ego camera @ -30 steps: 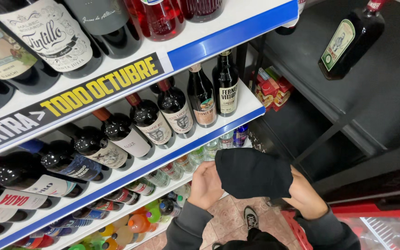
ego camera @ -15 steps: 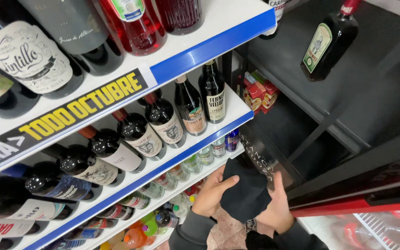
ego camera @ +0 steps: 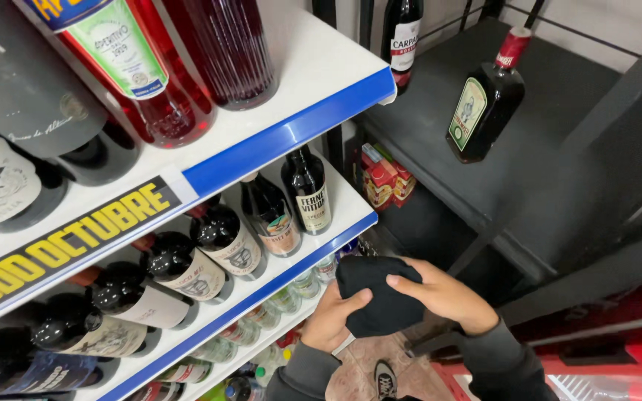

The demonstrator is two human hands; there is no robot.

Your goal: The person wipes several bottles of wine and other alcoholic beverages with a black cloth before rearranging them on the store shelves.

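Observation:
Both my hands hold a folded black cloth [ego camera: 379,295] low in the head view, in front of the shop shelves. My left hand [ego camera: 334,321] grips its left side from below with the thumb on top. My right hand [ego camera: 449,293] covers its right side, fingers curled over the upper edge. Just above the cloth stand dark wine bottles [ego camera: 224,239] and two small dark bottles [ego camera: 306,189] on a white shelf with a blue edge [ego camera: 300,261].
An upper white shelf [ego camera: 291,126] carries red and dark bottles [ego camera: 224,52]. To the right a dark metal rack [ego camera: 559,156] holds a flat dark bottle with a red cap [ego camera: 486,104] and another bottle [ego camera: 401,37]. Red cartons [ego camera: 384,182] sit below. Small bottles fill lower shelves.
The view has swung right and closer to the shelves. My hands have folded the black cloth smaller and keep it between them.

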